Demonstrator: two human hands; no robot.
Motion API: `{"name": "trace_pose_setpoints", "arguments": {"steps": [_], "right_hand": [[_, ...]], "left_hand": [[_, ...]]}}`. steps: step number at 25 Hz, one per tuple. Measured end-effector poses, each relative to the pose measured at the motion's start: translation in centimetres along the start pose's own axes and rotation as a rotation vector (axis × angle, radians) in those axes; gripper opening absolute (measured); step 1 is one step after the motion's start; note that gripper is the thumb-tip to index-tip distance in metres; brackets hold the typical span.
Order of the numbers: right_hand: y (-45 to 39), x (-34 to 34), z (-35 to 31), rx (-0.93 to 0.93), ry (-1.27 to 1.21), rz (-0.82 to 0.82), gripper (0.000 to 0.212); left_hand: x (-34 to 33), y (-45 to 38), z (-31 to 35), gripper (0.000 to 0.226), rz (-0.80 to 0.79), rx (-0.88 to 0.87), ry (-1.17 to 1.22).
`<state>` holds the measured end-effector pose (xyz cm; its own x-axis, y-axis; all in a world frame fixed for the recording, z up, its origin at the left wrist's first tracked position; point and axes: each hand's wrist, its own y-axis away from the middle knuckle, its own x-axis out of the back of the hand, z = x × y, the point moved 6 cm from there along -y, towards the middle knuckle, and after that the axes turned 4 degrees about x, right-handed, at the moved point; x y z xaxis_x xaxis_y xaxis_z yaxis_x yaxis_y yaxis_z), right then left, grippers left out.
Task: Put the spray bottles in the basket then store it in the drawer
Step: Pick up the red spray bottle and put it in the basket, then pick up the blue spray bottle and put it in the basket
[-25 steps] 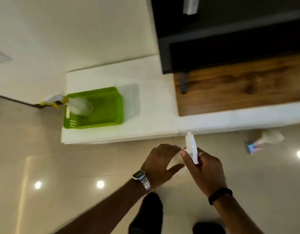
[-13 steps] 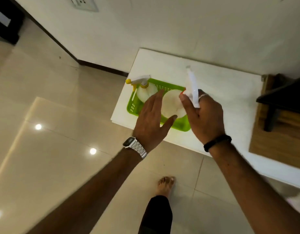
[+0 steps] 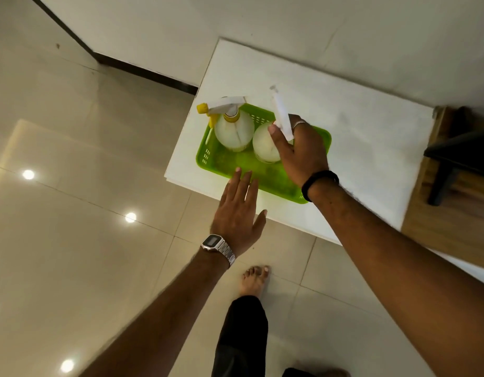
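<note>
Bottle, light slick plastic, sits in the basket, right hand gripping its sprayer neck; left hand open, empty.

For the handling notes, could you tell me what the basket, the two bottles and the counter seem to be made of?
Basket: likely glossy moulded plastic; bright green, slotted walls.
Yellow-nozzle bottle: probably translucent plastic; milky body, white trigger head.
Second bottle, held by the right hand: looks the same; milky body, white sprayer.
Counter: smooth white slab, matte; stone or laminate, cannot tell.
</note>
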<state>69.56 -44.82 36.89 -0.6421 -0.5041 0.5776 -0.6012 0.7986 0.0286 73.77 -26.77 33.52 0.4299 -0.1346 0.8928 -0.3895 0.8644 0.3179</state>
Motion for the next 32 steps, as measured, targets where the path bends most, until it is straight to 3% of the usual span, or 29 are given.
{"name": "trace_pose_setpoints", "arguments": {"steps": [1, 4, 5, 7, 8, 11, 16, 19, 26, 32], "right_hand": [[0.3, -0.2, 0.0, -0.019, -0.045, -0.021, 0.028], [2.6, 1.2, 0.3, -0.106, -0.042, -0.015, 0.061], [3.9, 2.6, 0.2, -0.083, -0.009, 0.049, 0.063], [9.5, 10.1, 3.2, -0.032, 0.107, 0.255, 0.053], [11.2, 10.4, 3.2, 0.037, 0.152, 0.268, 0.048], [15.6, 7.5, 3.1, 0.105, 0.309, 0.029, 0.051], [32.3, 15.7, 17.2, -0.302, 0.464, -0.205, 0.061], [43.7, 22.1, 24.6, -0.464, 0.514, -0.265, 0.064], [64.5, 37.5, 36.2, -0.830, 0.498, -0.063, 0.065], [71.9, 42.6, 41.7, -0.997, 0.389, 0.090, 0.067]], "left_hand": [[0.1, 0.1, 0.1, 0.071, -0.016, 0.003, -0.006], [1.2, 0.7, 1.3, 0.068, 0.038, 0.006, 0.039], [1.6, 1.5, 2.2, 0.064, 0.079, -0.043, 0.073], [0.5, 3.8, 10.2, 0.060, 0.132, -0.293, 0.106], [0.1, 4.7, 10.9, 0.060, 0.138, -0.334, 0.092], [-1.4, 5.3, 10.9, 0.056, 0.099, -0.290, -0.012], [-12.0, 10.2, 22.0, 0.066, -0.292, -0.393, -0.319], [-18.4, 14.0, 29.1, 0.068, -0.431, -0.498, -0.452], [-29.3, 21.5, 51.3, 0.063, -0.475, -0.648, -0.420], [-36.4, 25.2, 65.0, 0.062, -0.480, -0.758, -0.419]]}}
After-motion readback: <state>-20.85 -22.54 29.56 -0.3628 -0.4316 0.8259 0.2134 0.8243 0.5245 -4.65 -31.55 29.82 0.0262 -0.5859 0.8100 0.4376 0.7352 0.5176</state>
